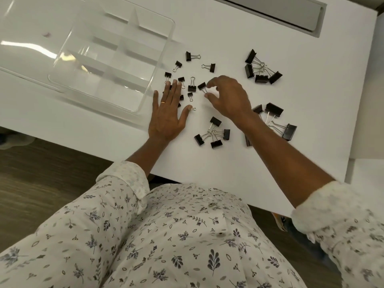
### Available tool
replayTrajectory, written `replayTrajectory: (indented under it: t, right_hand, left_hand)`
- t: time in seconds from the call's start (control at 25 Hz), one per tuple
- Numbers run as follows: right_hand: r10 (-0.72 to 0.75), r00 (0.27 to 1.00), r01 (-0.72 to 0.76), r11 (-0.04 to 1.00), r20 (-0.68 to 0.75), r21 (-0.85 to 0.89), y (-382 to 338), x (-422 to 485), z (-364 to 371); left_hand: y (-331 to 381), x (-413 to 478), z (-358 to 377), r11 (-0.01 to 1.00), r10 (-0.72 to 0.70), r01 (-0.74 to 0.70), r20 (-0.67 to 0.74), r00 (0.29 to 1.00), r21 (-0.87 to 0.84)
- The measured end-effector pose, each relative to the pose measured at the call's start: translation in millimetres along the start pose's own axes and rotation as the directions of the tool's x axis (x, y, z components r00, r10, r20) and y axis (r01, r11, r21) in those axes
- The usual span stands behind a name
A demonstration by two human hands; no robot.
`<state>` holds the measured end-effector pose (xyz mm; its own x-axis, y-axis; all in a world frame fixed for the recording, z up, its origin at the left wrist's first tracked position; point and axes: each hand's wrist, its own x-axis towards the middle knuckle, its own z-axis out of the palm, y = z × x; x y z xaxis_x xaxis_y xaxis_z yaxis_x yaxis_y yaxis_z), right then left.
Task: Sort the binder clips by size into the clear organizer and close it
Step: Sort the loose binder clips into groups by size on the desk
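The clear organizer (145, 88) lies open on the white table at the left, its divided compartments bare, its lid (31, 38) folded out to the far left. Black binder clips are scattered to its right: small ones (192, 86) in the middle, medium ones (214, 134) near the front, large ones (259, 68) at the back right and more (274, 110) beside my right forearm. My left hand (168, 111) lies flat with straight fingers over several small clips. My right hand (228, 96) hovers with curved fingers just by a small clip (202, 86), holding nothing.
The white table (291, 48) ends at a front edge near my body, with dark wood floor below. A grey slot (280, 13) runs along the back right. My patterned shirt fills the bottom of the view.
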<state>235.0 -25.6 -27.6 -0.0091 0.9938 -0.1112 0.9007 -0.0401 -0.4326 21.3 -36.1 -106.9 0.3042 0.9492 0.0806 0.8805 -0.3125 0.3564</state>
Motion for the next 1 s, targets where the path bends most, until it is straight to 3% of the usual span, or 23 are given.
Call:
replayTrajectory:
  t: [0.16, 0.44, 0.64, 0.84, 1.0]
  right_hand:
    - [-0.094, 0.99, 0.095, 0.995, 0.101, -0.005, 1.5, 22.1, 21.1]
    - [-0.142, 0.986, 0.141, 0.99, -0.087, -0.016, -3.5, 96.0, 12.0]
    - [-0.335, 0.924, 0.366, 0.915, 0.186, -0.172, -15.2, 138.3, 20.8]
    - [-0.255, 0.966, 0.258, 0.956, 0.038, -0.141, -20.5, 138.4, 28.6]
    - [-0.082, 0.985, 0.106, 0.98, -0.149, 0.167, -24.6, 114.0, 11.7]
  left_hand:
    - [-0.4, 0.1, 1.8, 0.999, -0.002, 0.002, -0.009, 1.0, 0.032]
    - [2.3, 0.9, 0.3, 0.994, -0.013, 0.011, 0.019, 1.0, 0.109]
    - [2.8, 3.2, -1.1, 0.993, -0.02, 0.017, 0.031, 0.999, 0.121]
    - [2.5, 3.8, -1.2, 0.991, -0.023, 0.017, 0.045, 0.999, 0.13]
    - [2.5, 3.9, -2.1, 0.993, -0.023, 0.017, 0.047, 0.999, 0.114]
